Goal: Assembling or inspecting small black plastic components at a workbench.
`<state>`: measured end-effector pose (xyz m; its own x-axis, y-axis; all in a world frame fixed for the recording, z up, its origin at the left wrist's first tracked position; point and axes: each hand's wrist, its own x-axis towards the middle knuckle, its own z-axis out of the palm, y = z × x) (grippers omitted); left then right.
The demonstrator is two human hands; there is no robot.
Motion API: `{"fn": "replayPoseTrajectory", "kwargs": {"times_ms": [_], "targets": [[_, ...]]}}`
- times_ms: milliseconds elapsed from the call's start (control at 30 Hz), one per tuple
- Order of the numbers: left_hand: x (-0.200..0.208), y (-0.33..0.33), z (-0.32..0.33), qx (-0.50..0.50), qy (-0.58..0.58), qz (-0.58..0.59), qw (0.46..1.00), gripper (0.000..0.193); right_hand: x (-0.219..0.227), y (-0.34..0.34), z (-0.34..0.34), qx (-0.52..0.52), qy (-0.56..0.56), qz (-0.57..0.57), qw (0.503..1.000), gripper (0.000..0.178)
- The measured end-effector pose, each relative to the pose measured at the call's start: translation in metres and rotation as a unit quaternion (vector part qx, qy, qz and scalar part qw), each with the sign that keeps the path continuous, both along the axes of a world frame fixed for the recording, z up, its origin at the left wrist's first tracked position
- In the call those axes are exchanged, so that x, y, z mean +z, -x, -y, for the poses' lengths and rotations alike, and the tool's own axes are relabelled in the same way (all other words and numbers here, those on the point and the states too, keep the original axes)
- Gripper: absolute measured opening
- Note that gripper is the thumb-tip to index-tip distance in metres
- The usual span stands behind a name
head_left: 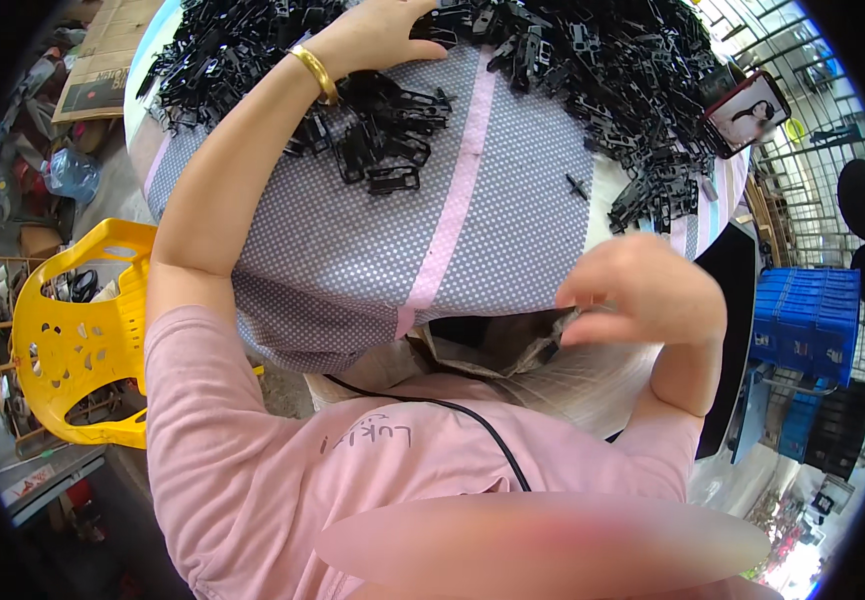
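Note:
My left hand [377, 38] reaches across the table to a large heap of small black plastic clip-like parts [602, 60]. Its thumb stands apart from the fingers, which run toward the top edge of the view; nothing shows in its grip. Below that wrist lies a smaller cluster of the same parts [382, 130] on the dotted grey cloth [352, 230]. Smeared by motion, my right hand [657, 290] hovers at the table's near edge, thumb and fingers apart with no part visible between them. Beneath it gapes the mouth of a pale woven sack [542, 350], its inside dark.
One loose black part [576, 187] lies alone on the cloth. A phone [747, 115] leans at the table's right side. To the left stands a yellow plastic chair [82, 340]; blue crates [802, 320] are stacked at the right. A black cord [452, 405] crosses my shirt.

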<state>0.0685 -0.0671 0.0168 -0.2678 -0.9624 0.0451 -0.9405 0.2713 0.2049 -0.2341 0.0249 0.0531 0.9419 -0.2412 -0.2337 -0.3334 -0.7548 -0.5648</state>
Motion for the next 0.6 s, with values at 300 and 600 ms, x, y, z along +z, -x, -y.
{"fn": "replayPoseTrajectory", "kwargs": {"times_ms": [300, 600], "targets": [[0.007, 0.054, -0.045, -0.067, 0.152, -0.088, 0.982, 0.042, -0.048, 0.006, 0.087, -0.306, 0.400, 0.254, 0.826, 0.011], [-0.011, 0.045, -0.043, -0.108, 0.291, -0.010, 0.951, 0.020, -0.041, -0.018, 0.078, -0.266, 0.409, 0.139, 0.862, 0.013]]}}
